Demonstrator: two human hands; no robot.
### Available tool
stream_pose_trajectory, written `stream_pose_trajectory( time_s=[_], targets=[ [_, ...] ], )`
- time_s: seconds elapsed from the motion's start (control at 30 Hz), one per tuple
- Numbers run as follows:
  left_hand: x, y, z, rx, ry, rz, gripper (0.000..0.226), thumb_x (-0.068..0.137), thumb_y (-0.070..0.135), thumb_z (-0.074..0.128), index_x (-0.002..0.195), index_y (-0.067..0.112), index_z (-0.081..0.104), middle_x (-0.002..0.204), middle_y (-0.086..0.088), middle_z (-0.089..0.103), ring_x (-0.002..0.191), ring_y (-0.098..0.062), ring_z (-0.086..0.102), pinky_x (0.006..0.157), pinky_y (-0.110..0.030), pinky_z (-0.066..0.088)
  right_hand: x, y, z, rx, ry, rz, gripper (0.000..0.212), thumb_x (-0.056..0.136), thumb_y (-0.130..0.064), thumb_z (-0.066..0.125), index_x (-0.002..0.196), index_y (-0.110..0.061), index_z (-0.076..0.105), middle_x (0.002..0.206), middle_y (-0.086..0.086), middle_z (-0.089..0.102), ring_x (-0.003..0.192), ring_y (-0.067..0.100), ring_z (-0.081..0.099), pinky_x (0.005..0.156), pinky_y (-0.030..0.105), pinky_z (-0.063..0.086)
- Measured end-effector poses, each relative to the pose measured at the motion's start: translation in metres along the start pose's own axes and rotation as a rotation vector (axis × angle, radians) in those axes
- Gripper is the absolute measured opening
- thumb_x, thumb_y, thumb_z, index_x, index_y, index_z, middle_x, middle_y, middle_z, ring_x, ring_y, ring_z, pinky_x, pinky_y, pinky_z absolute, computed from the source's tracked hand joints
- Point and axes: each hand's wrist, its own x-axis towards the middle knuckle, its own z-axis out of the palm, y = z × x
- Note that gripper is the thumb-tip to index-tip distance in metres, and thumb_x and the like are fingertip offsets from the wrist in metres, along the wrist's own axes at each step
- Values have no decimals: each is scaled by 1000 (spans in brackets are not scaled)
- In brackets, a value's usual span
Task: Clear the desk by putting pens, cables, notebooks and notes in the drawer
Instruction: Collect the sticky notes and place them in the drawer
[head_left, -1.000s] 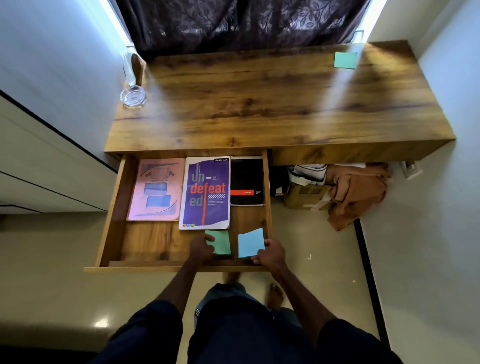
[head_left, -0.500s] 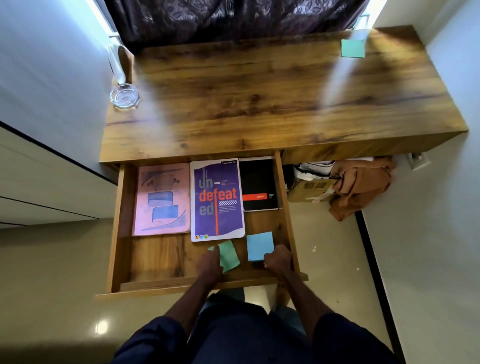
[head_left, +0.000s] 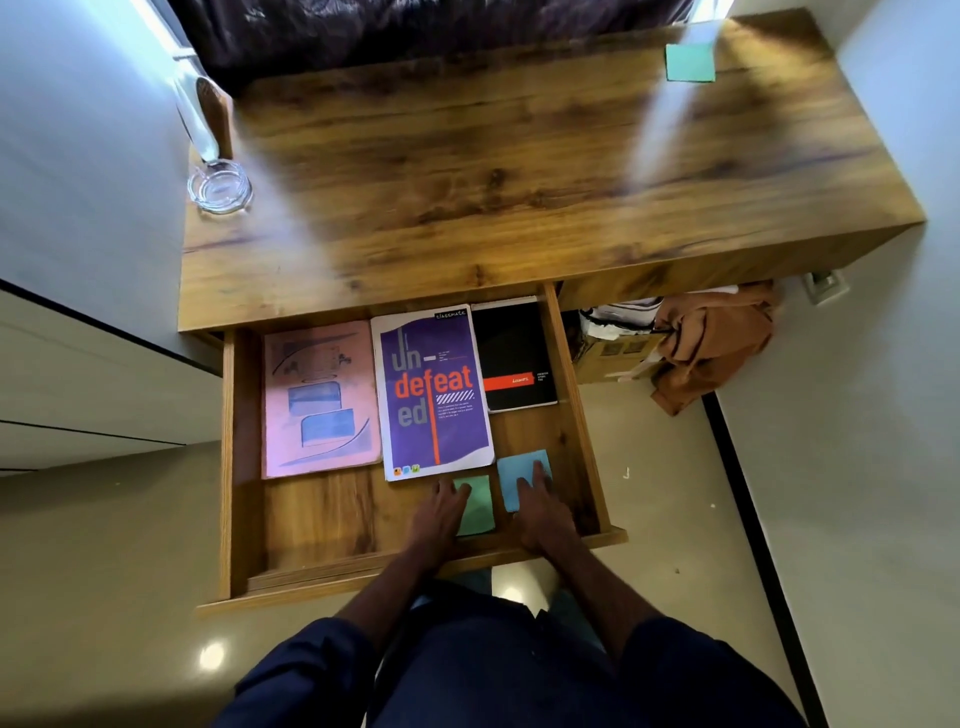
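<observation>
Head view. Drawer (head_left: 226, 467) pulled out from desk (head_left: 493, 182). Far row inside, left to right: pink notebook (head_left: 319, 397), purple notebook (head_left: 434, 392), black notebook (head_left: 514, 353).

Near right of drawer: green note (head_left: 480, 512) and blue note (head_left: 511, 470), side by side, not touching.

Left hand (head_left: 439, 512) lies flat with fingers straight on the green note's left edge. Right hand (head_left: 543, 512) lies flat on the blue note.

Teal note (head_left: 690, 62) on desk, far right. Glass dish (head_left: 220, 187) far left.

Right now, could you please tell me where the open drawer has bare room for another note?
Widest bare floor: the near-left corner of the drawer, bordered by the pink notebook, front wall and left hand. A narrow strip lies between the black notebook and blue note. Crowded: near-right, where right hand and green note sit.
</observation>
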Motion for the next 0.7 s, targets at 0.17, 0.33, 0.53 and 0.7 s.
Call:
stream_pose_trajectory(
  time_s=[0.17,0.33,0.53,0.7],
  targets=[
    [0,-1,-3,-20,6,16,63,89,17,70,143,22,38,147,-12,37,127,-27,47,90,-35,55,-4,18,18,18,16,-4,64,103,-38,45,158,-23,17,167,10,-15,147,36,30,109,51,44],
    [-2,-2,-6,-43,4,-30,61,91,16,67,144,20,37,148,-12,35,128,-28,46,89,-34,55,-2,16,15,19,5,14,63,103,-36,47,157,-24,19,167,11,-14,143,35,36,109,49,44],
    [-3,-5,-4,-25,3,-39,60,92,18,67,143,20,37,146,-12,37,125,-27,48,88,-34,55,1,19,18,48,-6,38,64,101,-40,49,157,-24,21,167,10,-14,143,36,36,110,49,42],
    [-3,-5,-4,7,5,-39,59,92,19,67,143,19,37,147,-12,37,129,-29,45,92,-37,53,-4,20,17,99,10,29,61,102,-37,48,156,-20,25,168,10,-10,146,34,32,114,46,39]
  ],
)
